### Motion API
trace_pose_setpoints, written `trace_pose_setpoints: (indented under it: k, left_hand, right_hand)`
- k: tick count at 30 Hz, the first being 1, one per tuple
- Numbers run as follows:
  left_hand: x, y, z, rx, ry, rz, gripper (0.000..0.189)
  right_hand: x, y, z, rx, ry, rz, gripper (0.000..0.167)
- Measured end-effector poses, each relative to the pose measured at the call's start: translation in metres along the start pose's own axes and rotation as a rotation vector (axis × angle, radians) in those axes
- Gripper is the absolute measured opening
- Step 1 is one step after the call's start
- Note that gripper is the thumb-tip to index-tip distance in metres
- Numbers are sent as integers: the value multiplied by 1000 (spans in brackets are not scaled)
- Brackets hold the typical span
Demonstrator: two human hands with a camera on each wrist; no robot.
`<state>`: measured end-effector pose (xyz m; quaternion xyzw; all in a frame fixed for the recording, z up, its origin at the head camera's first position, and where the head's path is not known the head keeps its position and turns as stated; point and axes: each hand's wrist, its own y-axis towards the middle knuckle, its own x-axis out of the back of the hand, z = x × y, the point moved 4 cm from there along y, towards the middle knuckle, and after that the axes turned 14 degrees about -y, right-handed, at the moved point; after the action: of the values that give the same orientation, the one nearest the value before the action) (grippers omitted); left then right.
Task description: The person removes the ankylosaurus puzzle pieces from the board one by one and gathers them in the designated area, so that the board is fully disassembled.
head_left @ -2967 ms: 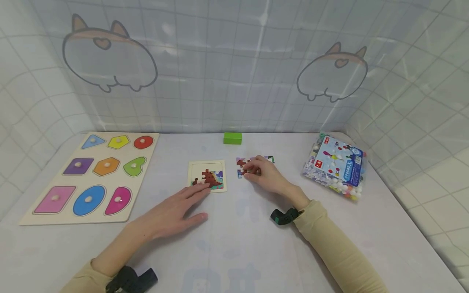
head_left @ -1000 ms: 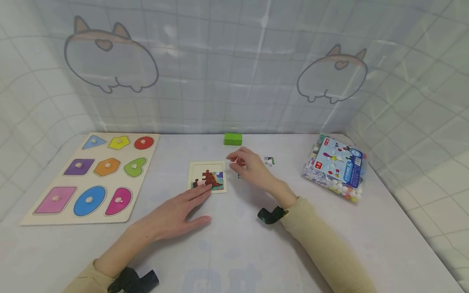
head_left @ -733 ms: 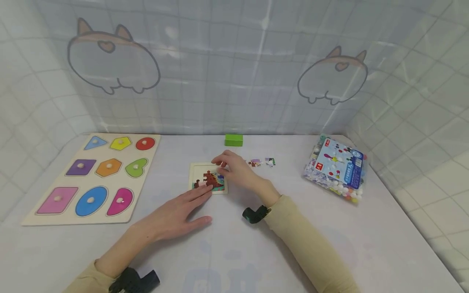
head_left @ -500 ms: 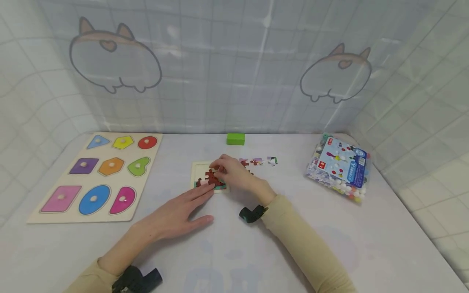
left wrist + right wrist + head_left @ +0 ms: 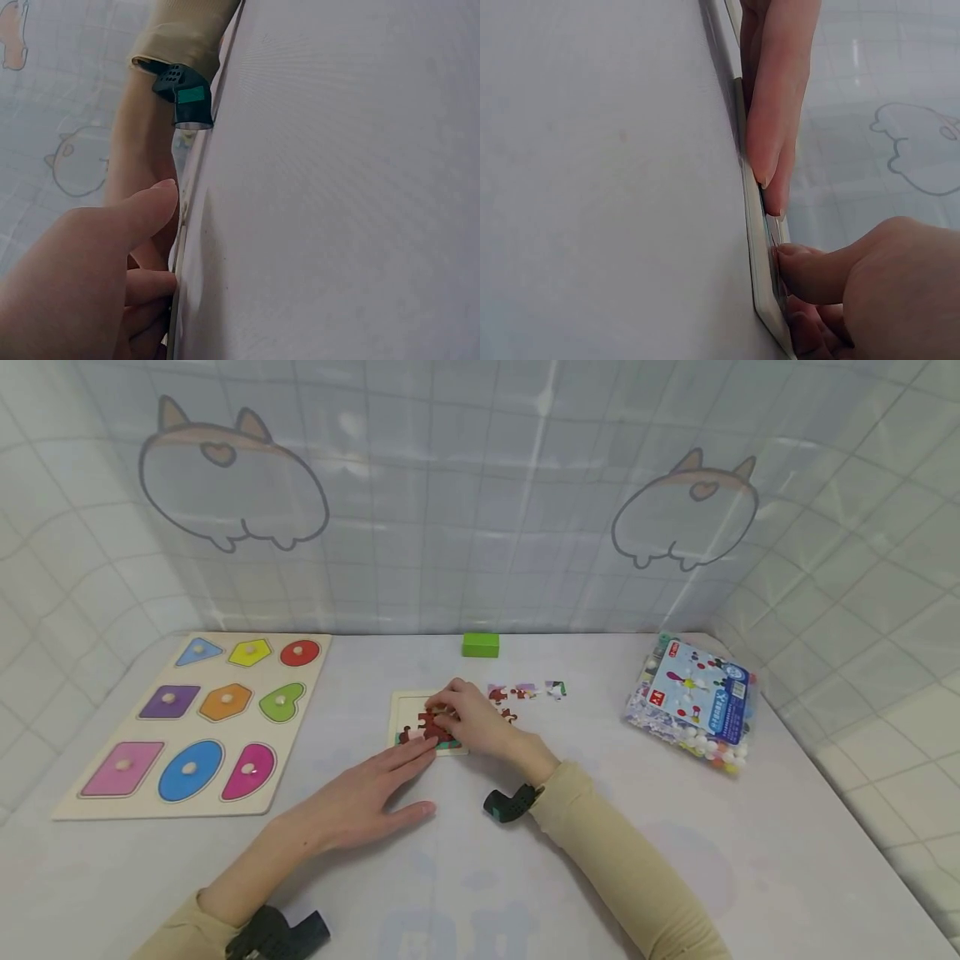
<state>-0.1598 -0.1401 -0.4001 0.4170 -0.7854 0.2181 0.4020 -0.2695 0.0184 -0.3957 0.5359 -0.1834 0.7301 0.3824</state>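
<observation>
A small jigsaw tray (image 5: pixel 393 710) with a pale rim lies mid-table in the head view, part of a brown dinosaur picture in it. My left hand (image 5: pixel 352 802) lies flat, its straight fingertips resting on the tray's lower edge. Over the tray's upper right, my right hand (image 5: pixel 480 718) has thumb and fingers bent together, pinching a jigsaw piece mostly hidden beneath them. In the right wrist view the right thumb (image 5: pixel 814 271) presses against the tray's surface. Several loose jigsaw pieces (image 5: pixel 523 692) lie just right of the tray.
A wooden board (image 5: pixel 247 735) with several knobbed coloured shapes lies at the left. A green block (image 5: pixel 481 645) sits at the back edge. On the right is a clear bag of beads with a blue label (image 5: pixel 697 687). A tiled curtain surrounds the table.
My right hand has moved left from the loose pieces to the tray and come down over its upper right. My left hand has stayed on the tray's lower edge.
</observation>
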Motion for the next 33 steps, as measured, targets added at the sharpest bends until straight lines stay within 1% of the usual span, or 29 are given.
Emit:
trace_pose_setpoints:
  k: [9, 19, 25, 33]
  left_hand:
    - [1, -1, -1, -9, 11, -5, 81]
    - [0, -1, 0, -20, 11, -13, 80]
    - [0, -1, 0, -22, 12, -15, 80]
    - [0, -1, 0, -15, 16, -12, 80]
  right_hand:
    - [-1, -1, 1, 4, -6, 3, 28]
    - [-2, -2, 5, -43, -19, 14, 26]
    - [-3, -2, 5, -56, -37, 10, 25]
    - [-3, -3, 5, -42, -27, 9, 26]
